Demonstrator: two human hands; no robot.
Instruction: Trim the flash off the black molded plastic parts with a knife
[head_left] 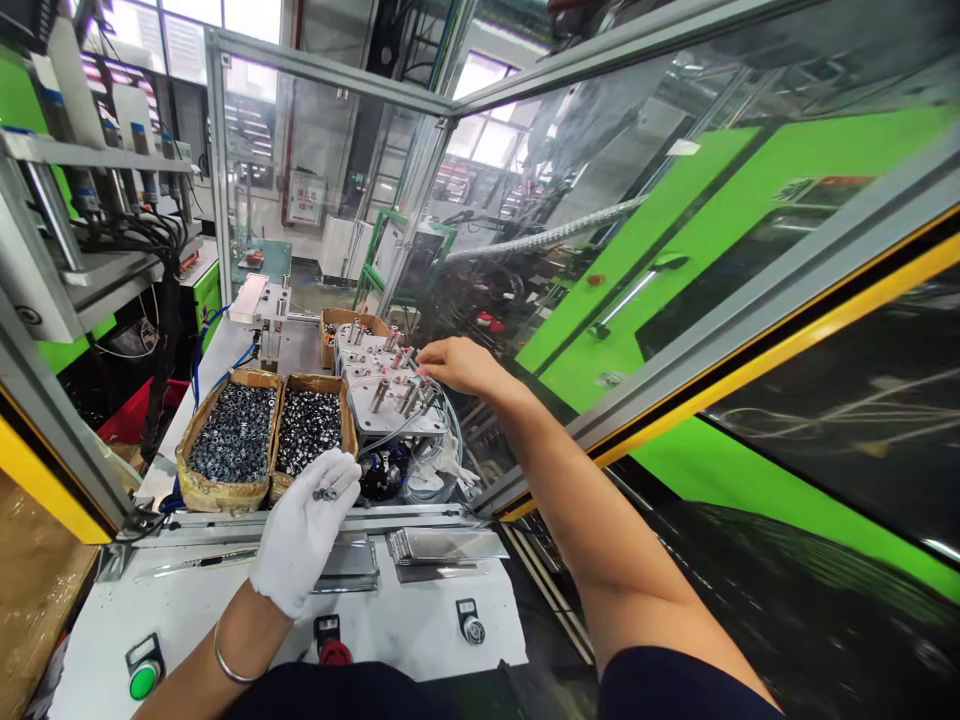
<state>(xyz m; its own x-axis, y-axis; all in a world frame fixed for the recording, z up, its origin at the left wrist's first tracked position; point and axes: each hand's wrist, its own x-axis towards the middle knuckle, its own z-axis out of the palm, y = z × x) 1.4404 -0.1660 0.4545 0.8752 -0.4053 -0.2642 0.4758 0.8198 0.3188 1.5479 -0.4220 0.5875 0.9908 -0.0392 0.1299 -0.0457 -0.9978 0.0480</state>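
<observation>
- Left hand (304,530), white-gloved, cupped palm-up just in front of the right box (309,430); a few small metal nuts (325,493) rest on its fingers, likely kept as a ready supply.
- Right hand (459,365), bare, reaches over the jig (394,395); fingertips pressed together at a pin on the jig's far-right edge. Can't tell if they pinch a nut.
- Jig: grey plate with upright pins, just right of the boxes, within easy reach.
- Left box (229,440) beside the right box, both heaped with dark nuts.
- Tabletop (420,620) nearer than the boxes: green button (144,678), red knob (334,650).
</observation>
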